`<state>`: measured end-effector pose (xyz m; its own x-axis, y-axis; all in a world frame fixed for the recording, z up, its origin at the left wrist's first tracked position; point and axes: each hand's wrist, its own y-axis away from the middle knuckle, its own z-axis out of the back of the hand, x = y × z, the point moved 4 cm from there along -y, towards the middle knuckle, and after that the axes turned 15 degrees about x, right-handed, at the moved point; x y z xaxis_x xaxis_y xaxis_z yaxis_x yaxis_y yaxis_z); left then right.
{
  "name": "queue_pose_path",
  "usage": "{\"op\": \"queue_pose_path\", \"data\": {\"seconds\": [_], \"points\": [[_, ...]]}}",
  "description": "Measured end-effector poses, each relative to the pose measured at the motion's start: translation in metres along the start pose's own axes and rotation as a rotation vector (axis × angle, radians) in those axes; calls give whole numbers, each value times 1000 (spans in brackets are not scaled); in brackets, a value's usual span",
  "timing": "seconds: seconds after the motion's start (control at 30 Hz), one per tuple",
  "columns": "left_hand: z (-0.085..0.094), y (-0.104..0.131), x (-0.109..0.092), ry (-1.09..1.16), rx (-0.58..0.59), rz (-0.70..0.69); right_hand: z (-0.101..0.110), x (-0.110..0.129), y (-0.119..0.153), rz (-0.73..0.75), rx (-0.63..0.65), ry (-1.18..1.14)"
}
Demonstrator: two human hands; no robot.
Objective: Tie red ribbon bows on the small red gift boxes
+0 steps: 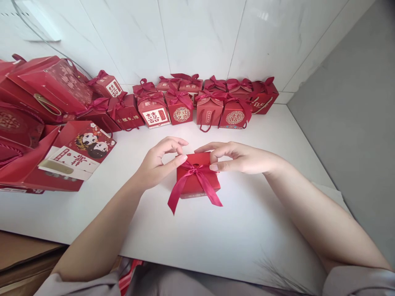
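Small red cardboard gift box (197, 181) standing on the white worktop (247, 230), near the middle, just in front of the body. Dark pink satin ribbon (197, 181) tied in a bow across the top of the box, two long tails hanging down over the front, one trailing left onto the worktop, one to the right. Left hand (159, 162) at the left top edge of the box, thumb and forefinger pinched on the left loop of the bow, other fingers curled above. Right hand (234, 156) at the right top edge, thumb and forefinger pinched on the right loop, remaining fingers arched over the back of the lid. Both forearms resting low over the worktop. Farther back, against the white marble-tiled wall (200, 37), a row of red ribboned gift boxes with gold and white double-happiness prints (191, 102), packed closely side by side, well apart from the hands. On the left, a heap of flat red paper gift bags (37, 115), one printed with a cartoon bride and groom (89, 144) lying uppermost near the worktop edge.
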<state>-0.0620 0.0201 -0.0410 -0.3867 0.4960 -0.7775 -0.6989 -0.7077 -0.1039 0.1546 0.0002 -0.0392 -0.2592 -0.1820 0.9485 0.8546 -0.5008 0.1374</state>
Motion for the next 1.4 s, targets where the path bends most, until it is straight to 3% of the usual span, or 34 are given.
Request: {"op": "queue_pose_path", "data": {"seconds": [0.1, 0.27, 0.43, 0.7, 0.87, 1.13, 1.4], "points": [[8, 5, -8, -137, -99, -23, 3, 2, 3, -15, -22, 6], [8, 14, -27, -420, 210, -18, 3, 2, 1, -16, -11, -14], [1, 19, -29, -461, 387, -54, 1, -2, -3, 43, 33, -60], [9, 26, -33, -736, 320, -108, 4, -7, -4, 46, 14, -144], [4, 28, -36, -861, 362, -72, 5, -10, -5, 28, -4, -116], [-3, 28, -37, -811, 454, -14, 5, -13, -7, -30, -48, -90], [-4, 25, -34, -727, 455, 42, 2, -12, -9, -65, -94, -47]]}}
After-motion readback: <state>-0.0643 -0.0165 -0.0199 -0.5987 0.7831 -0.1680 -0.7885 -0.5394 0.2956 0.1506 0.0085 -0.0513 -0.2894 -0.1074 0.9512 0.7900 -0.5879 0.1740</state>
